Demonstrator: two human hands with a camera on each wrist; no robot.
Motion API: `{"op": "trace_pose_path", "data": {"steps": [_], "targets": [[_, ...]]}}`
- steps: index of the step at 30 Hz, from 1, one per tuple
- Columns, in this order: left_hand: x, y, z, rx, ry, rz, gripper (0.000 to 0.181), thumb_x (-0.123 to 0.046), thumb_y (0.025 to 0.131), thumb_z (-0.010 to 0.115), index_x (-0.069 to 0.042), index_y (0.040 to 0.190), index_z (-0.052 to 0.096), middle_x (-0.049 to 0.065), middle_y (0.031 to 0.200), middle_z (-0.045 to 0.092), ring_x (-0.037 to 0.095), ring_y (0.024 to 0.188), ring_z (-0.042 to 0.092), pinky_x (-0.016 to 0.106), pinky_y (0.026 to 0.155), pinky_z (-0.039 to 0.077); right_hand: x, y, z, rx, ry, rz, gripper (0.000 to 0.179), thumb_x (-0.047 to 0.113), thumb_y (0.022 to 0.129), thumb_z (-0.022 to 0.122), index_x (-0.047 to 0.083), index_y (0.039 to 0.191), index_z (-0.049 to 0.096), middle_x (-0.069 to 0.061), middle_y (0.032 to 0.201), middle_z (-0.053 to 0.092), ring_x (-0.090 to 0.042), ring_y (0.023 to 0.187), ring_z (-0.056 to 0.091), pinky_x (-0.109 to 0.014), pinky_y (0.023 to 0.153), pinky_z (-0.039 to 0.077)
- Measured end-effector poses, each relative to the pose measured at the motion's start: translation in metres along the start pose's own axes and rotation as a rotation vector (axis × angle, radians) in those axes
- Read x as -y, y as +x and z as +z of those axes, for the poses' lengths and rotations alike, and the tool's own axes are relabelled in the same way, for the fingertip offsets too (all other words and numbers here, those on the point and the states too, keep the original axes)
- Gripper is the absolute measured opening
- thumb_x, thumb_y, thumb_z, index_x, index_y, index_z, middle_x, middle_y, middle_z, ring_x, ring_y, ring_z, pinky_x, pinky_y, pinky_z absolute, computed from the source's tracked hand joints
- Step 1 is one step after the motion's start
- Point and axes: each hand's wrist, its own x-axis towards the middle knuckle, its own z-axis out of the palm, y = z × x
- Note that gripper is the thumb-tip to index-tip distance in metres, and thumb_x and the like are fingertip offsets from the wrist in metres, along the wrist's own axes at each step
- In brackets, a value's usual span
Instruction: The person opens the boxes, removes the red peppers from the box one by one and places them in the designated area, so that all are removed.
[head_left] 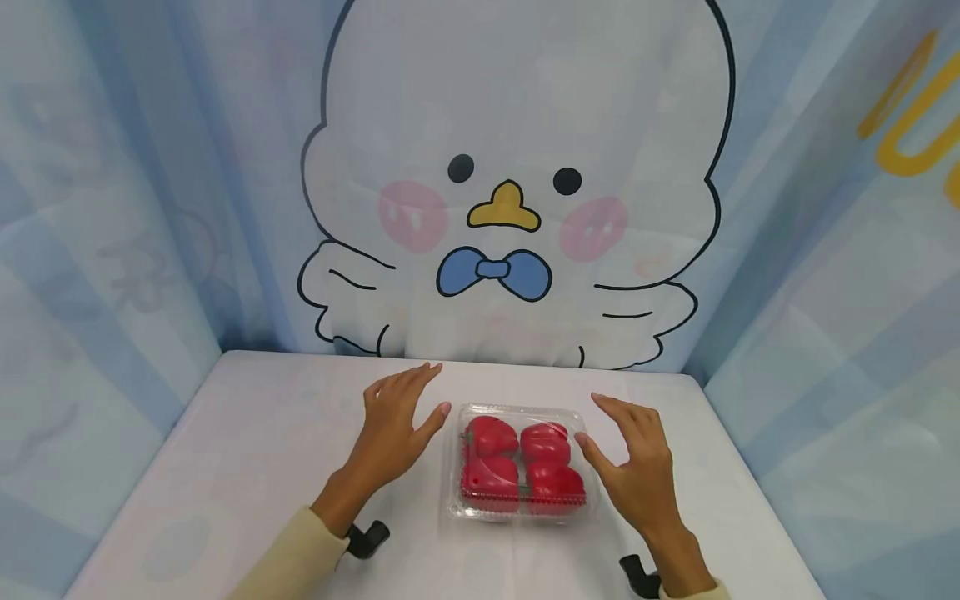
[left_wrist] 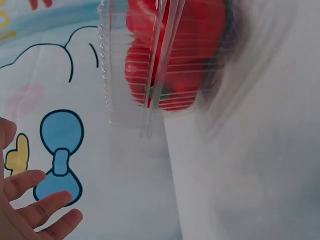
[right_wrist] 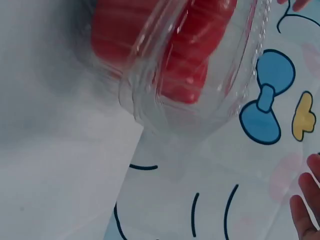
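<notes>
A clear plastic clamshell box (head_left: 525, 411) sits on the table with its lid down. Inside it lie several glossy red vegetables (head_left: 491, 479), apparently bell peppers or tomatoes, with bits of green stem. To the left of the box is my left hand (head_left: 397, 425), fingers extended and thumb spread, apart from the plastic. My right hand (head_left: 637, 458) is at the box's right side, its thumb close to the edge and its fingers loosely spread. Neither hand holds anything. Both wrist views show the box's ribbed side wall and rim (left_wrist: 156, 100) near the camera.
The white-covered table (head_left: 285, 433) ends at a back edge just behind the box. Beyond it hangs a pale blue curtain (head_left: 262, 167) with a white cartoon bird; more curtain flanks the left and right sides. Black wrist mounts (head_left: 367, 540) protrude from both wrists.
</notes>
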Motion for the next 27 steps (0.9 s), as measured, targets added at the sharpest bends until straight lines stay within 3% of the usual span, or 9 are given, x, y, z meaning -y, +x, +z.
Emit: {"op": "trace_pose_path", "data": {"steps": [4,7,13,20,27], "targets": [[0.007,-0.008,0.01,-0.013,-0.154,-0.096,0.053,-0.031,0.102,0.072,-0.015,0.151,0.059,0.012,0.152,0.063,0.037,0.139,0.058,0.067,0.113,0.036,0.01,-0.009,0.003,-0.03,0.042,-0.002,0.065,0.014,0.075,0.096,0.016,0.136,0.072,-0.006,0.128,0.074,-0.019,0.111,0.062,-0.017,0.103,0.054],[0.012,-0.015,0.019,-0.006,-0.247,-0.164,0.051,-0.029,0.102,0.072,-0.018,0.15,0.06,0.008,0.151,0.064,0.035,0.138,0.06,0.067,0.115,0.038,0.017,-0.018,0.006,-0.05,0.084,0.0,0.062,0.011,0.074,0.096,0.014,0.132,0.075,-0.008,0.121,0.075,-0.019,0.107,0.062,-0.001,0.106,0.038],[0.024,-0.027,0.034,0.018,-0.444,-0.244,0.05,-0.027,0.102,0.073,-0.017,0.149,0.06,0.006,0.151,0.065,0.033,0.14,0.061,0.067,0.12,0.044,0.031,-0.034,0.013,-0.05,0.129,0.027,0.056,0.011,0.072,0.097,0.013,0.125,0.077,-0.004,0.115,0.076,-0.015,0.103,0.061,-0.001,0.104,0.041],[0.031,-0.041,0.046,0.045,-0.652,-0.313,0.049,-0.025,0.103,0.072,-0.012,0.148,0.06,0.009,0.15,0.065,0.034,0.141,0.06,0.07,0.125,0.035,0.044,-0.054,0.022,-0.014,0.164,0.036,0.051,0.011,0.07,0.099,0.014,0.117,0.079,-0.001,0.112,0.075,-0.011,0.101,0.059,-0.002,0.101,0.043],[0.033,-0.051,0.058,0.08,-0.827,-0.371,0.049,-0.015,0.103,0.07,-0.011,0.149,0.058,0.011,0.153,0.063,0.036,0.145,0.057,0.066,0.125,0.036,0.049,-0.071,0.03,-0.008,0.236,0.012,0.054,0.008,0.068,0.099,0.017,0.117,0.078,0.001,0.11,0.074,-0.01,0.101,0.056,-0.011,0.098,0.042]]}}
